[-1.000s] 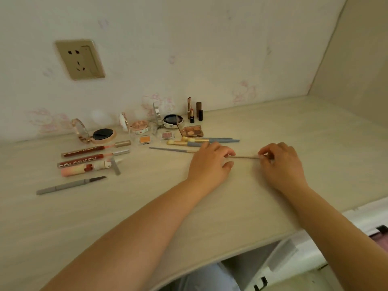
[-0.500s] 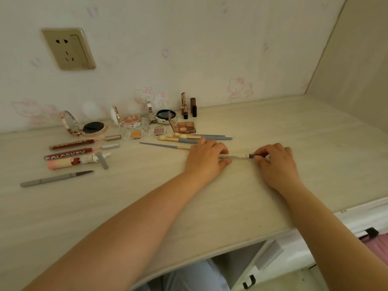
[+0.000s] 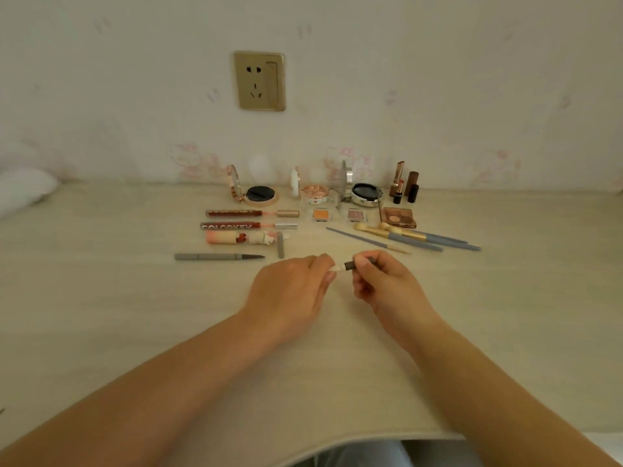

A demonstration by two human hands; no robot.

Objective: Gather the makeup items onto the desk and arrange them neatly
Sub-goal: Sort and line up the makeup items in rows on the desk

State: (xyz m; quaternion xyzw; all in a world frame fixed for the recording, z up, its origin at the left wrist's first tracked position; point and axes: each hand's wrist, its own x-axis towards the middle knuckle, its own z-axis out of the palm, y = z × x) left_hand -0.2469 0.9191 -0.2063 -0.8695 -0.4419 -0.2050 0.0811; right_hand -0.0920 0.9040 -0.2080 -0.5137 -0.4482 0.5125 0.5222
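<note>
Pen lifted off the pale wood desk (image 3: 135, 332) since a second ago: your left hand (image 3: 290, 291) and right hand (image 3: 387, 284) each pinch an end of the slim white-and-grey makeup pen (image 3: 344, 266), raised just before the rows, so it still needs placing

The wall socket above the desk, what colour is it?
The wall socket is a dull gold, seen in the head view.

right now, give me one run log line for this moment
left hand: holds pen's pale end | right hand: holds dark end | pen: above desk | other makeup: rows by wall
</note>
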